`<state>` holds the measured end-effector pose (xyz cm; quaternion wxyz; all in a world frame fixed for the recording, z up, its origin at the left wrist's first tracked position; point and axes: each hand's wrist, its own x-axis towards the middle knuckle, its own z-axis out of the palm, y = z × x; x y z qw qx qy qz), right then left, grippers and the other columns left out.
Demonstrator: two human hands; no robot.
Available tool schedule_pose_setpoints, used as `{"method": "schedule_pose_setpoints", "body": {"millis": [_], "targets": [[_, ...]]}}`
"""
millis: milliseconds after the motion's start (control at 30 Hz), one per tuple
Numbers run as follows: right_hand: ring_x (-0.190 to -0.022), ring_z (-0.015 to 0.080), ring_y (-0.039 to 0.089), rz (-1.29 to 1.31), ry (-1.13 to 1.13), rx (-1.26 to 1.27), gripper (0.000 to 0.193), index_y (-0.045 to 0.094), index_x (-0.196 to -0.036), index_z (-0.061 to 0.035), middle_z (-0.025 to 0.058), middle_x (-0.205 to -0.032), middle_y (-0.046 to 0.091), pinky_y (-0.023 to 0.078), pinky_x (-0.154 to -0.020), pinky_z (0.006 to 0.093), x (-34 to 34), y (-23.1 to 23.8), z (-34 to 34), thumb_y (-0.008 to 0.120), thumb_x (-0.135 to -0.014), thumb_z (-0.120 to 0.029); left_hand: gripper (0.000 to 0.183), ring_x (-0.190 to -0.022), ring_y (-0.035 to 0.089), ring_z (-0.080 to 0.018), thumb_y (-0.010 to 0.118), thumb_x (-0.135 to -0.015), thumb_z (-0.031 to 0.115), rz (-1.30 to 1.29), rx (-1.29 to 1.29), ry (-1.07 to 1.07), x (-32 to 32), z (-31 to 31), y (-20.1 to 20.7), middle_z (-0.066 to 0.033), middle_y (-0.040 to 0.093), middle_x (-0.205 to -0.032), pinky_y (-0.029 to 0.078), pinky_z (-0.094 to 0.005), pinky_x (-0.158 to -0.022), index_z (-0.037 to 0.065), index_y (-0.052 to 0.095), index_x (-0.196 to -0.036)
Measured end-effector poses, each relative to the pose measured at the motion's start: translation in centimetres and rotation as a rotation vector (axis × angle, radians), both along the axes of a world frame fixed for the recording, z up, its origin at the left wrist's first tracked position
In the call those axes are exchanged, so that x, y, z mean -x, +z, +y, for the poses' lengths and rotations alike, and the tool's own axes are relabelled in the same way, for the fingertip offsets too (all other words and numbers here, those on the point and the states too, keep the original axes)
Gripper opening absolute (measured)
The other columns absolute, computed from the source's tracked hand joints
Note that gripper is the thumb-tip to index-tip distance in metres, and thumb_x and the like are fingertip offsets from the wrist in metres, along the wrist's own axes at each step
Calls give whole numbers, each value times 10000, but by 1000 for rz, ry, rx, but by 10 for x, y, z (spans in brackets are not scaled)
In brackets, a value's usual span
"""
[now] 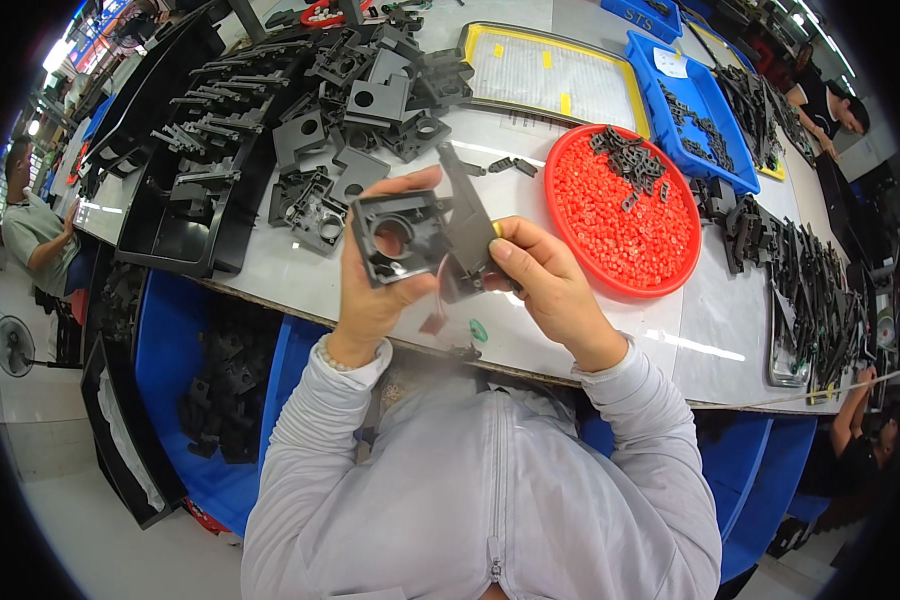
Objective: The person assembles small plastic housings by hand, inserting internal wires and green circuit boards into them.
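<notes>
My left hand (367, 305) is wrapped round a dark grey plastic housing (370, 212) with a round hole through it, tilted up above the table. In my right hand (552, 285), thumb and fingers pinch a long, dark, flat plastic bracket (475, 232) that slants up beside the housing. The two parts are close together or touching; I cannot tell which. A small yellow spot shows by my right fingertips. Just beyond my hands lie loose dark clips (510, 165), and a small green ring (478, 330) sits nearer me.
A red round tray (692, 250) of red plastic pieces and dark clips stands right. Beyond it are a blue bin (642, 60) and a yellow-edged tray (540, 38). Dark housings (375, 95) pile at far left, beside a black tray (175, 255) of parts. Other people sit at both sides.
</notes>
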<state>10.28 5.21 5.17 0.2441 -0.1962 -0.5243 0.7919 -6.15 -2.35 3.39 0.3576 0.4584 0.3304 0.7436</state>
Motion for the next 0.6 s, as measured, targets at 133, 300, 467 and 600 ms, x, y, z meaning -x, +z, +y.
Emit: {"method": "schedule_pose_setpoints", "body": {"millis": [133, 300, 467, 600], "targets": [[-814, 108, 563, 128, -84, -256, 185, 527, -1032, 6, 52, -917, 596, 465, -733, 258, -6, 5, -3, 474, -937, -143, 814, -1074, 487, -171, 830, -636, 291, 68, 83, 96, 28, -4, -4, -97, 499, -1194, 406, -290, -926, 28, 396, -1272], [-682, 92, 543, -23, -85, -502, 158, 524, -1014, 18, 57, -786, 593, 436, -617, 239, -14, 11, -1, 519, -906, -97, 817, -1098, 472, -175, 837, -623, 252, 208, 135, 116, 34, -11, -6, -77, 501, -1193, 360, -295, -964, 33, 399, -1277], [-679, 51, 505, -53, 1, -627, 179, 556, -954, 25, 25, -802, 579, 390, -588, 181, -27, 21, -5, 611, -847, -109, 857, -1108, 459, -165, 846, -597, 166, 409, -4, 344, 38, -9, -7, -78, 484, -1217, 369, -286, -948, 38, 369, -1297], [-796, 116, 629, -29, -104, -625, 175, 574, -978, 51, 84, -854, 662, 480, -706, 223, -22, 20, -4, 593, -807, 21, 931, -1022, 501, -159, 819, -590, 427, 193, 132, 211, 32, -12, 3, -89, 540, -1094, 387, -281, -886, -1, 382, -1291]]}}
